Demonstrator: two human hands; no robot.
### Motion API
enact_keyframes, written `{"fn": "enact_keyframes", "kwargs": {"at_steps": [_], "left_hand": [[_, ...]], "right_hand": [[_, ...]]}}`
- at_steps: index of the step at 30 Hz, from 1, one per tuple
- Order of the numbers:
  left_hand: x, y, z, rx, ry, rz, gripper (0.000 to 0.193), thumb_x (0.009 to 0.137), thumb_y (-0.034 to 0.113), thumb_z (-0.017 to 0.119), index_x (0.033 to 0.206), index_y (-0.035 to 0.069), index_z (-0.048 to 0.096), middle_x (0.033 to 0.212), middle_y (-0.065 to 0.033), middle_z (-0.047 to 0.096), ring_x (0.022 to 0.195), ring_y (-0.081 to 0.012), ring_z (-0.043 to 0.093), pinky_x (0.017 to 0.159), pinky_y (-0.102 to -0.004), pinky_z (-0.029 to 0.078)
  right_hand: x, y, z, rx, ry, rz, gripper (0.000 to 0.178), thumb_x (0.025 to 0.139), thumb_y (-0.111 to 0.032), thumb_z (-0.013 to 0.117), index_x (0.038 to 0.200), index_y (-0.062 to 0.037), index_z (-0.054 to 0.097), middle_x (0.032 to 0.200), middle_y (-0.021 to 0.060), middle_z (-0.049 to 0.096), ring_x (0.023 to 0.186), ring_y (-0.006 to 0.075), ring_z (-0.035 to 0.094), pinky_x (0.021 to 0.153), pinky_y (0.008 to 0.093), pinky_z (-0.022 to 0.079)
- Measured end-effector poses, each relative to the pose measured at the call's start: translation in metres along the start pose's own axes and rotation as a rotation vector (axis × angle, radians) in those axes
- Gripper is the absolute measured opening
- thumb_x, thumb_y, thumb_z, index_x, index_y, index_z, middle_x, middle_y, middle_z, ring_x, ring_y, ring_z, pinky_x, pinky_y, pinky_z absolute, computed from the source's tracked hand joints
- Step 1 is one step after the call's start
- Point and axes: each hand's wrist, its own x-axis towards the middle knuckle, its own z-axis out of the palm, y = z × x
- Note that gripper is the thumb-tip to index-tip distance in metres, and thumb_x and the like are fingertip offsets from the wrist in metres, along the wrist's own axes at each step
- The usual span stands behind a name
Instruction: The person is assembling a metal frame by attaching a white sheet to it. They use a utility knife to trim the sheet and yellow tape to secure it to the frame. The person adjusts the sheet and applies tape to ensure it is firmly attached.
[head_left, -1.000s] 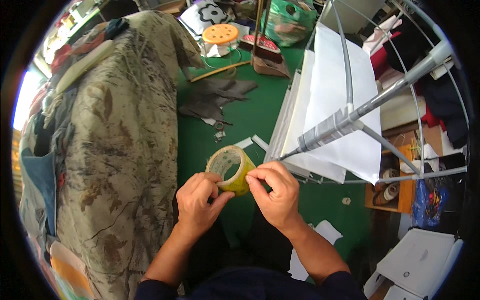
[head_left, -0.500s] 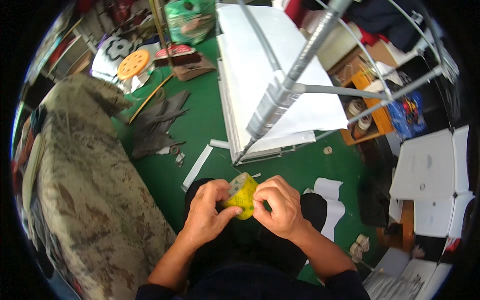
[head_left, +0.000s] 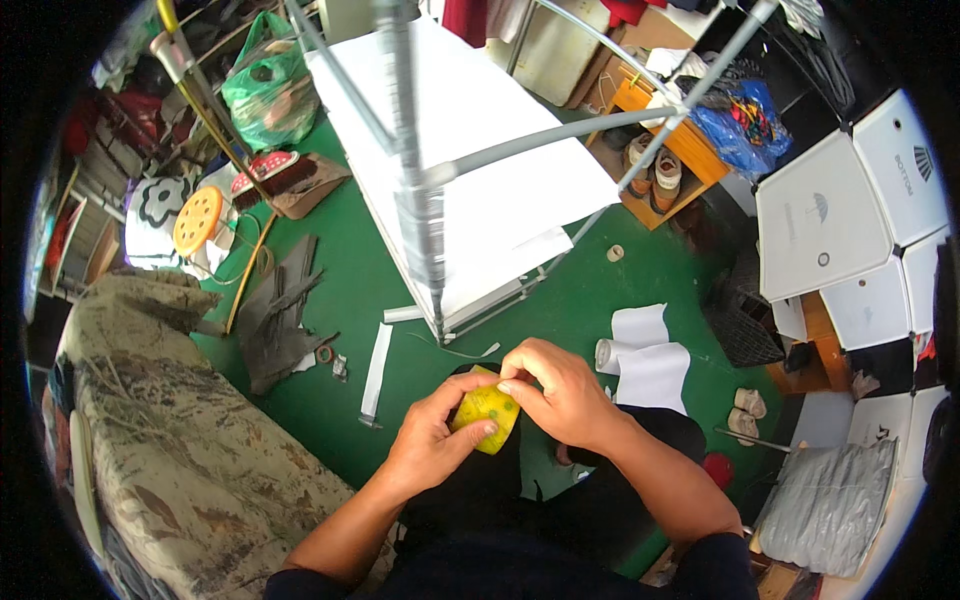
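Note:
A wide roll of yellow tape is held over my lap. My left hand grips its left side, with the thumb across the tape face and the fingers behind. My right hand pinches at the roll's upper right edge with thumb and forefinger. Whether a tape end lies in that pinch is too small to tell. Beyond my hands stands a grey tube frame wrapped with tape, with a stack of white sheets inside it.
Camouflage cloth covers something bulky on the left. White paper and a white strip lie on the green floor. A broom, a dustpan and a green bag are at the far left. White storage panels stand right.
The view has shifted, so the frame appears farther left. The roll has turned in my left hand, showing its flat yellow face instead of its open end. My right hand has moved to its upper edge.

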Motion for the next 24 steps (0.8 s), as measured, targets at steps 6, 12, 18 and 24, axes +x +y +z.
{"fn": "enact_keyframes", "kwargs": {"at_steps": [6,12,18,24], "left_hand": [[0.032,-0.007,0.023,-0.089,-0.039,-0.023,0.062,0.091,-0.004,0.076,0.145,0.006,0.047,0.124,-0.0065,0.062,0.113,-0.0136,0.061,0.096,-0.0302,0.052],[0.055,-0.014,0.041,-0.074,-0.054,-0.087,0.06,0.092,-0.001,0.076,0.144,0.007,0.047,0.122,-0.0075,0.063,0.11,-0.0136,0.061,0.094,-0.0304,0.052],[0.072,-0.012,0.05,-0.082,-0.058,-0.096,0.055,0.096,0.007,0.075,0.144,0.007,0.046,0.116,-0.0095,0.068,0.106,-0.016,0.065,0.091,-0.0307,0.053],[0.092,-0.01,0.04,0.3,-0.157,-0.06,0.04,0.096,0.014,0.077,0.131,0.006,0.058,0.111,-0.0153,0.072,0.097,-0.0245,0.073,0.084,-0.0363,0.057]], "right_hand": [[0.005,0.022,-0.019,0.152,0.094,0.105,0.014,0.093,-0.003,0.07,0.105,-0.0033,0.063,0.096,0.012,0.066,0.083,0.0297,0.067,0.073,0.0387,0.053],[0.006,0.047,-0.045,0.039,0.127,0.003,0.007,0.094,-0.005,0.072,0.098,-0.003,0.067,0.089,0.0112,0.068,0.083,0.0286,0.069,0.072,0.0371,0.054],[0.0,0.049,-0.062,-0.008,0.103,0.136,0.01,0.095,-0.012,0.068,0.096,-0.0043,0.062,0.09,0.014,0.067,0.086,0.0374,0.068,0.075,0.0467,0.053],[-0.004,0.044,-0.083,0.078,0.141,0.148,0.012,0.095,-0.009,0.07,0.093,-0.0008,0.062,0.086,0.0162,0.069,0.076,0.0365,0.069,0.067,0.0432,0.053]]}}
